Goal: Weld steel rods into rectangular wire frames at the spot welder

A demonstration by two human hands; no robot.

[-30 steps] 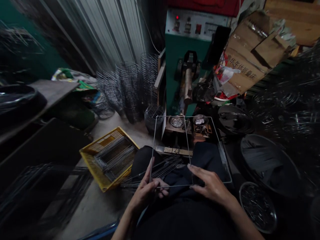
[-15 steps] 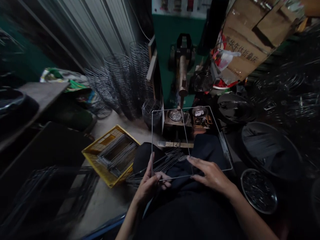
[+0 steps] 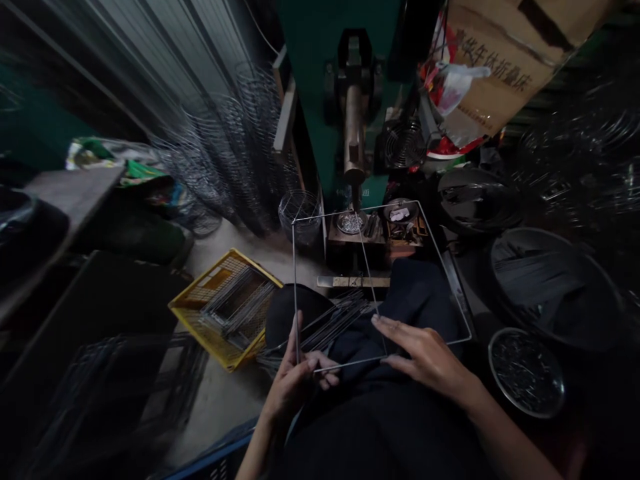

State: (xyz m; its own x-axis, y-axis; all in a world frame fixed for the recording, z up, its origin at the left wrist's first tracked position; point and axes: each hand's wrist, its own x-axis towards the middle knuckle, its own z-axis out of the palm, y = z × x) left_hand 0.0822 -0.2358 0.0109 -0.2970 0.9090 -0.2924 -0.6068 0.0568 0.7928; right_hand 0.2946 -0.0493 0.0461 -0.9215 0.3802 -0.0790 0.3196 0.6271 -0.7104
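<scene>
A rectangular wire frame (image 3: 295,273) with one wire across its middle spans both of my hands. At its near left corner, my left hand (image 3: 297,377) grips the wire, thumb and fingers closed around it. My right hand (image 3: 425,357) pinches the near end of the middle crosswire (image 3: 369,270), where it meets the near side. The far side of the frame lies at the tip of a metal electrode rod (image 3: 354,140) on a green machine (image 3: 305,40), above a small dish of bits (image 3: 351,223). Loose straight wires (image 3: 340,320) rest on my lap.
On the left, a yellow crate (image 3: 225,310) holds wire pieces. Stacked wire baskets (image 3: 215,147) lean against the corrugated wall. Right of me stand a bowl of small metal parts (image 3: 526,373) and a large basin of wires (image 3: 545,280). A cardboard box (image 3: 500,67) stands behind.
The view has tilted down a little, so the machine sits higher in it. The frame's left side has shifted slightly left, and both hands keep their hold.
</scene>
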